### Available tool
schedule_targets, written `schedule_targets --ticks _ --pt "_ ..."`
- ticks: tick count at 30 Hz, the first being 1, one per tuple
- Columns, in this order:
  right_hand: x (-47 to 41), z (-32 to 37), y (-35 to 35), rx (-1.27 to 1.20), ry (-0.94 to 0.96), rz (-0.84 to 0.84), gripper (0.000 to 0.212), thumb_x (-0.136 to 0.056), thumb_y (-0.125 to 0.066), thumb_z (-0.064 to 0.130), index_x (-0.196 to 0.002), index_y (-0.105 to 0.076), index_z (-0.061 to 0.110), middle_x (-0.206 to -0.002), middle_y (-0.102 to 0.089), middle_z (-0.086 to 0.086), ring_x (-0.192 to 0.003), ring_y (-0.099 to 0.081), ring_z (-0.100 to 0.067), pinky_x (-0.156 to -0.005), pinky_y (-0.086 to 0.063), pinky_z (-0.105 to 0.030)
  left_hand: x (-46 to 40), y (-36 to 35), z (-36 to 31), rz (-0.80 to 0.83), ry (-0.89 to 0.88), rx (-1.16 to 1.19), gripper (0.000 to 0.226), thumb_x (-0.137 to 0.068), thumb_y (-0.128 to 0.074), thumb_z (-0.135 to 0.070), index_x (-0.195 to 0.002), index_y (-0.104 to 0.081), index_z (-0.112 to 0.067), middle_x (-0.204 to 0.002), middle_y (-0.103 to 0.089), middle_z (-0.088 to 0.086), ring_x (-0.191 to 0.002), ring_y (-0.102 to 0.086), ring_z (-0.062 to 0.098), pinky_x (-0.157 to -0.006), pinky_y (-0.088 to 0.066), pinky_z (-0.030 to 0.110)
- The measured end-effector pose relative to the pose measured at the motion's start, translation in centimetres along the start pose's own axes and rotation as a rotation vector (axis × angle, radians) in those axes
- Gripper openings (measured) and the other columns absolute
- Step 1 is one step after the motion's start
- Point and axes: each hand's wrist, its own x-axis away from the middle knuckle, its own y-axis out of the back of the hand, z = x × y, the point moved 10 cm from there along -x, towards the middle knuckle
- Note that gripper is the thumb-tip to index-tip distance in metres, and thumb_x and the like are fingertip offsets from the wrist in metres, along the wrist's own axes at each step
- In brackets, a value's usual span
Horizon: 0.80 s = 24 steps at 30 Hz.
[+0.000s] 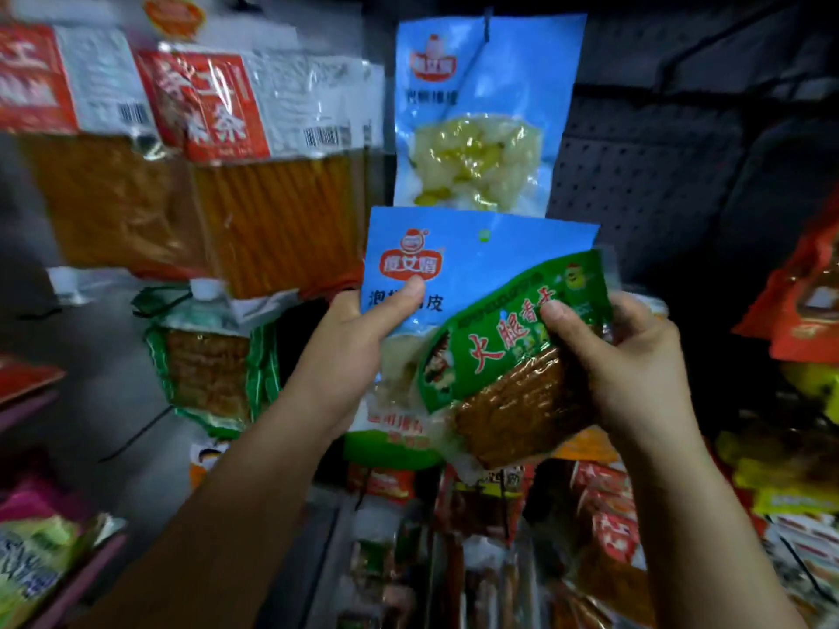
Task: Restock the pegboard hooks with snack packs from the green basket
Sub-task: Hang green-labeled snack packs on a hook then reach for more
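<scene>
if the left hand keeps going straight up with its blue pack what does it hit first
Probably the blue pack already hanging on the hook, directly above the held blue pack in the left hand; depth between them is unclear.

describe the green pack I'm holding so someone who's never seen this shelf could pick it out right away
Start at the dark pegboard, where a blue pack hangs on a hook. Below it the left hand holds a matching blue pack. The green pack, pinched by the right hand, overlaps that one: tilted, green with red characters, brown slab showing through its clear lower half.
</scene>
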Motion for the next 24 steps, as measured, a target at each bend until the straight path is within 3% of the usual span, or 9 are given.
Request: schedule_targets --ticks 3,7,12,15,19,24 --pt "-1.6 1.8 -0.8 0.01 0.048 -0.021 0.008 -0.076 -0.07 0.036 -0.084 -0.073 0.037 -0.083 -0.075 0.012 -0.077 -0.07 -0.005 -0.067 -0.054 -0.021 -2.5 0.6 -2.4 0.071 -0.11 0.009 0.016 -0.077 -0.062 -0.029 -0.082 -0.076 -0.036 -0.09 -0.075 -0.009 -0.088 -0.071 0.012 -0.081 -0.056 0.031" --pt "-3.7 4.2 -1.2 0.096 0.147 -0.051 0.003 -0.081 -0.071 0.029 -0.084 -0.07 0.028 -0.083 -0.074 0.014 -0.075 -0.067 -0.002 -0.069 -0.052 -0.022 -5.9 1.6 -6.8 0.029 -0.319 -0.023 0.017 -0.07 -0.067 -0.019 -0.077 -0.075 -0.032 -0.081 -0.075 -0.011 -0.079 -0.071 0.007 -0.069 -0.054 0.02" --pt "-6.2 7.9 -1.7 0.188 0.314 -0.064 0.007 -0.084 -0.07 0.024 -0.078 -0.066 0.024 -0.071 -0.068 0.017 -0.063 -0.06 0.007 -0.056 -0.042 -0.008 -8.1 1.5 -10.6 -0.032 -0.443 -0.044 0.011 -0.071 -0.07 -0.031 -0.077 -0.075 -0.04 -0.08 -0.075 -0.014 -0.078 -0.072 0.008 -0.065 -0.055 0.02" --pt "-7.8 9.7 -1.7 0.231 0.382 -0.102 0.02 -0.082 -0.068 0.035 -0.066 -0.057 0.029 -0.06 -0.061 0.02 -0.055 -0.053 0.007 -0.05 -0.035 -0.009 -9.1 1.6 -12.3 -0.076 -0.481 -0.041 0.01 -0.071 -0.069 -0.032 -0.075 -0.075 -0.039 -0.078 -0.075 -0.013 -0.076 -0.072 0.009 -0.063 -0.054 0.02" --pt "-8.9 11.8 -1.1 0.302 0.473 -0.172 0.026 -0.085 -0.066 0.038 -0.063 -0.051 0.038 -0.059 -0.057 0.025 -0.053 -0.052 0.006 -0.048 -0.031 -0.008 -10.2 1.0 -14.7 -0.119 -0.518 -0.057 0.007 -0.07 -0.069 -0.031 -0.072 -0.075 -0.036 -0.075 -0.075 -0.011 -0.075 -0.072 0.01 -0.063 -0.056 0.025" --pt "-10.9 11.9 -0.1 0.246 0.445 -0.229 0.028 -0.086 -0.062 0.041 -0.071 -0.056 0.019 -0.065 -0.061 0.0 -0.053 -0.052 -0.004 -0.05 -0.038 -0.029 -11.4 0.6 -17.1 -0.231 -0.568 -0.148 0.013 -0.07 -0.069 -0.039 -0.068 -0.071 -0.026 -0.072 -0.074 -0.011 -0.071 -0.071 0.009 -0.065 -0.058 0.03"
